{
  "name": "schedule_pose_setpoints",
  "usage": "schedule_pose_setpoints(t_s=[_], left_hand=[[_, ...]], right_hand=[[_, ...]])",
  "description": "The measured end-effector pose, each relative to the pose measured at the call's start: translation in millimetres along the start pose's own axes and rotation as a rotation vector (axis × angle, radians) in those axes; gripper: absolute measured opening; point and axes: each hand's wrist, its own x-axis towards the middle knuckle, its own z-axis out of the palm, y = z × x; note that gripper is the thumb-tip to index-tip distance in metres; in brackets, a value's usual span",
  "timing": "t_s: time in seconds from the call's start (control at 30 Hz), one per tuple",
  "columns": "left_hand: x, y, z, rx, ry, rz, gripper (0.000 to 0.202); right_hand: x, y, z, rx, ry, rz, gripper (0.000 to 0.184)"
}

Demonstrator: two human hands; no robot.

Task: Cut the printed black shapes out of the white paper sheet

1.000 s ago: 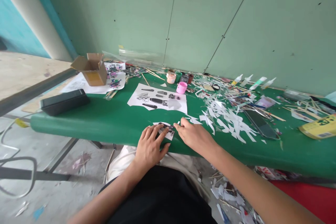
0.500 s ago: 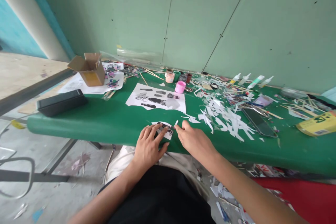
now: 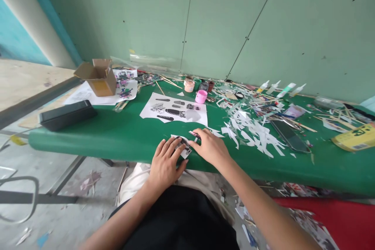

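My left hand (image 3: 166, 161) lies flat with fingers spread, pressing a small piece of printed paper (image 3: 185, 152) onto the green table cover (image 3: 123, 133) near its front edge. Black-and-white shapes show on that paper; my fingers hide part of it. Just right of it, my right hand (image 3: 211, 146) is closed around a slim craft knife (image 3: 194, 134); its tip points up and left, and most of the handle is hidden. Beyond both hands lies a larger white sheet (image 3: 143, 111) printed with dark shapes.
White paper scraps (image 3: 249, 133) and a dark phone (image 3: 288, 136) lie to the right, with a yellow package (image 3: 353, 138) farther over. A pink paint pot (image 3: 201, 96) stands behind the sheet. At left are a cardboard box (image 3: 102, 86) and a dark case (image 3: 68, 115).
My right hand has lifted slightly off the paper's edge, and the knife has turned so its tip points up and left. The small paper has rotated a little under my left hand.
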Motion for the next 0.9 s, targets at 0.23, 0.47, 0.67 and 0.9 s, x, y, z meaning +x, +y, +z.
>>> schedule_pose_setpoints(t_s=[0.23,0.47,0.67,0.9], left_hand=[[0.4,0.7,-1.5,-0.013,-0.012,-0.012,0.033],[1.0,6.3,-4.5,0.053,-0.007,-0.019,0.036],[2.1,10.6,-4.8,0.08,-0.007,-0.045,0.037],[2.5,10.6,-4.2,0.085,-0.004,-0.046,0.037]], right_hand=[[6.8,1.1,2.5,0.006,-0.02,0.022,0.026],[-25.5,-2.1,-1.3,-0.139,0.038,0.012,0.038],[-42.7,-8.2,5.2,-0.19,-0.004,0.01,0.04],[-40.0,-17.6,5.3,-0.229,-0.041,0.047,0.042]])
